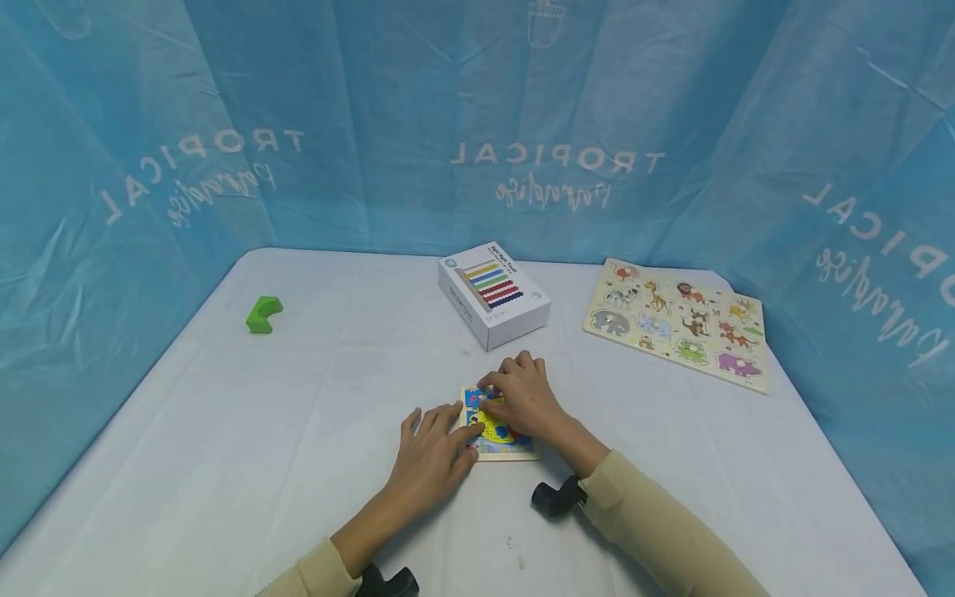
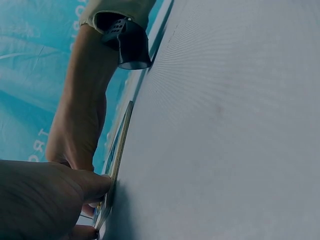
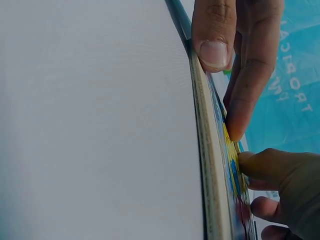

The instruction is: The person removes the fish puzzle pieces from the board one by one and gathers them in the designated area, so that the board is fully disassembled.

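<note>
A small jigsaw puzzle (image 1: 509,456) with a pale wooden rim and blue, yellow and red artwork lies flat on the white-covered table. My left hand (image 1: 429,456) rests at its left side, fingers spread. In the right wrist view the left thumb (image 3: 213,52) lies against the puzzle's edge and the index finger reaches onto the yellow part. From the right, my right hand (image 1: 526,398) bends over the puzzle. Its thumb (image 3: 250,161) and fingertips touch the picture, and no loose piece shows between them. The right hand covers the puzzle's upper right part.
Behind the puzzle stands a white box (image 1: 494,294) with a colourful bead-rack picture. An animal peg puzzle board (image 1: 675,323) lies at the back right. A green curved block (image 1: 264,315) sits at the back left. Blue printed curtains (image 1: 388,124) surround the table.
</note>
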A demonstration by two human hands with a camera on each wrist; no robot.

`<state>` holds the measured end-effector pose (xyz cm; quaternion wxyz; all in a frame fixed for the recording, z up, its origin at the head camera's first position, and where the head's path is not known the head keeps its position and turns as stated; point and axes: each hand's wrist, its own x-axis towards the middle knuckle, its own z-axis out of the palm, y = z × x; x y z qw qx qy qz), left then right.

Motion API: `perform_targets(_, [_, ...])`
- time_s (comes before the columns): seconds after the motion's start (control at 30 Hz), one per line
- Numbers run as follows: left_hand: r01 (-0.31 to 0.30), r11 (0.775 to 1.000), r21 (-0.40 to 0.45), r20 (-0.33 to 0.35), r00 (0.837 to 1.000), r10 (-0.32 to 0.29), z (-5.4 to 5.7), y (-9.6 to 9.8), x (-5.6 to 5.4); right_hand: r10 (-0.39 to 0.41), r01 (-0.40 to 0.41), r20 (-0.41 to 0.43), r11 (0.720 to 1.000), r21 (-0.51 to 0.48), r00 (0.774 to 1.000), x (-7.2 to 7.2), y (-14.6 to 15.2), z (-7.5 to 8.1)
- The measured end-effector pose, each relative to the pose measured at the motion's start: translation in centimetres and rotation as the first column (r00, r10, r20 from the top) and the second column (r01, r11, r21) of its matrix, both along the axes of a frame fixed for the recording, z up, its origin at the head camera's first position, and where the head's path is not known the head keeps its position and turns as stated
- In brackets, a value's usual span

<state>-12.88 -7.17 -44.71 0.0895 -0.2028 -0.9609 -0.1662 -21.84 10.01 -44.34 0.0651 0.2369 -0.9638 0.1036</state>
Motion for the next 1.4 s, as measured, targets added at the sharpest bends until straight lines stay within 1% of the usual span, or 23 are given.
perform_targets(0.1, [-0.001, 1.0, 0.004, 0.008, 1.0, 0.001, 0.0, 0.0, 0.0, 0.002, -0.002, -0.012, 1.0, -0.001, 1.0, 0.0, 0.1, 0.0])
perform_targets(0.3, [0.004, 1.0, 0.016, 0.013, 1.0, -0.004, -0.1, 0.0, 0.0, -0.016, 0.015, -0.015, 0.996, -0.089, 1.0, 0.3, 1.2, 0.3])
perform_targets(0.43, [0.004, 1.0, 0.018, 0.005, 1.0, -0.004, -0.2, -0.1, -0.1, -0.042, 0.039, -0.018, 0.992, -0.123, 0.999, 0.4, 2.8, 0.5])
perform_targets(0.6, [-0.001, 1.0, 0.021, 0.02, 1.0, 0.001, -0.3, -0.2, -0.2, -0.085, 0.082, -0.005, 0.981, -0.173, 0.996, 0.8, 5.7, 0.6])
perform_targets(0.77, [-0.006, 0.999, 0.039, 0.034, 0.999, 0.005, -0.2, -0.3, -0.2, -0.12, 0.119, -0.001, 0.979, -0.169, 0.993, 1.0, 8.6, 0.6])
perform_targets(1.03, [-0.003, 0.999, 0.053, 0.019, 1.0, 0.002, -0.3, -0.2, -0.2, -0.135, 0.134, 0.003, 0.981, -0.142, 0.991, 0.9, 12.2, 0.1])
perform_targets(1.2, [-0.002, 0.999, 0.053, 0.025, 1.0, 0.001, -0.3, -0.3, -0.2, -0.138, 0.136, -0.004, 0.981, -0.136, 0.99, 0.6, 13.4, -0.2])
perform_targets(1.4, [0.0, 0.998, 0.057, 0.036, 0.999, -0.002, -0.3, -0.2, -0.2, -0.147, 0.146, 0.003, 0.98, -0.138, 0.989, 0.3, 14.0, -0.6])
